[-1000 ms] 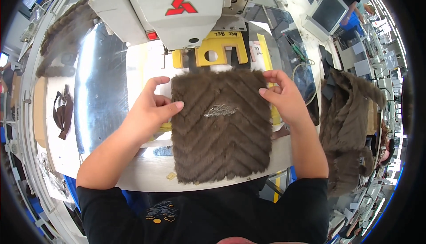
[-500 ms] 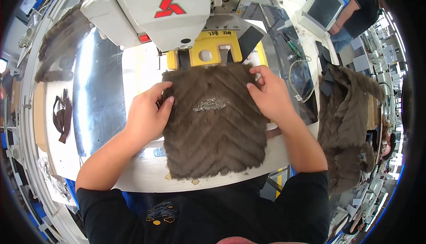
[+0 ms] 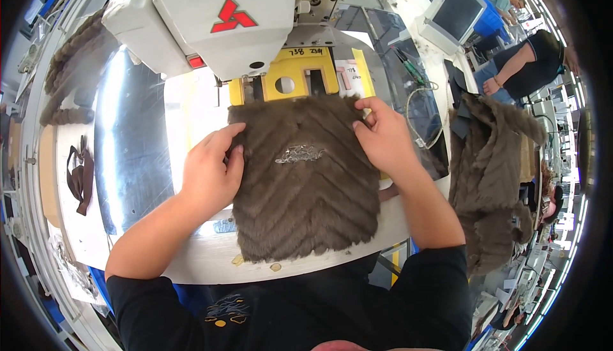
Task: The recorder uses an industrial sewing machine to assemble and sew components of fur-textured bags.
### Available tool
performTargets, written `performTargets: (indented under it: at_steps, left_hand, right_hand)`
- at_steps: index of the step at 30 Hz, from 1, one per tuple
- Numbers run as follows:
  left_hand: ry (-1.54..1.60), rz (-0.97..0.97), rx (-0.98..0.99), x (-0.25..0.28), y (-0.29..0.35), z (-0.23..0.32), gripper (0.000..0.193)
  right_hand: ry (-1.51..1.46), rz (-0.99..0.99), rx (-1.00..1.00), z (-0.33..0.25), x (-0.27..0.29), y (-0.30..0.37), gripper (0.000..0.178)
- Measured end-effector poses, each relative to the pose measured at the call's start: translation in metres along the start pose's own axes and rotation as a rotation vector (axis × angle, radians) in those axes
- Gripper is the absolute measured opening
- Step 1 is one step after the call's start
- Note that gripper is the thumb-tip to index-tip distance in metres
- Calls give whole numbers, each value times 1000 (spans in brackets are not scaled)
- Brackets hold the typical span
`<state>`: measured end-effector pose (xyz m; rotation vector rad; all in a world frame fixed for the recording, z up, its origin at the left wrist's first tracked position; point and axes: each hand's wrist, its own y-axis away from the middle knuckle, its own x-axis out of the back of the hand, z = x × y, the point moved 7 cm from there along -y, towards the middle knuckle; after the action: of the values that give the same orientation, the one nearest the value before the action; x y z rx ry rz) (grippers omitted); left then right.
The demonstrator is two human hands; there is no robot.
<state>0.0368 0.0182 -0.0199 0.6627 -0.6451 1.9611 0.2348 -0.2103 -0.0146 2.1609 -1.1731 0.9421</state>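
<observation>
A brown fur panel (image 3: pixel 306 204) lies flat before the sewing machine, its pile in slanting V-shaped bands. Silvery stitching (image 3: pixel 299 154) forms a small patch in its upper middle. Along the panel's left edge, my left hand (image 3: pixel 214 169) has thumb and forefinger closed on the fur. My right hand (image 3: pixel 386 137) pinches the upper right corner, fingertips on the edge. Just beyond the panel's far edge is a yellow clamp plate (image 3: pixel 284 70) with a round hole and slots, beneath the white machine head (image 3: pixel 223 19). The panel hides what lies under it.
More brown fur pieces lie at the far left (image 3: pixel 80 64) and hang on the right (image 3: pixel 488 159). A shiny metal sheet (image 3: pixel 131 153) covers the table's left part. Dark straps (image 3: pixel 81 175) lie beyond it. A monitor (image 3: pixel 453 16) and another person (image 3: pixel 527 70) are at the far right.
The whole view has shifted slightly; both hands keep hold of the panel edges. The dark strip slanting right of the yellow plate no longer shows there. The other person has moved.
</observation>
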Motion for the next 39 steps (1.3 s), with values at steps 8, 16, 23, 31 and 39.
performTargets:
  at_steps: [8, 16, 23, 31, 39]
  left_hand:
    - [-214, 30, 3, 5, -1, -5, 37]
    - [-309, -51, 37, 0, -14, -7, 41]
    - [-350, -37, 44, 2, -38, -15, 41]
    - [-303, -27, 105, 3, -55, -18, 43]
    - [-306, -147, 204, 6, -67, -15, 45]
  right_hand:
    - [-63, 37, 93, -16, -3, 2, 35]
    - [149, 13, 278, -25, -8, -4, 35]
    - [206, 16, 277, -30, -9, -32, 36]
    - [252, -5, 337, -34, -12, -43, 28]
    - [117, -94, 220, -28, -6, -54, 44]
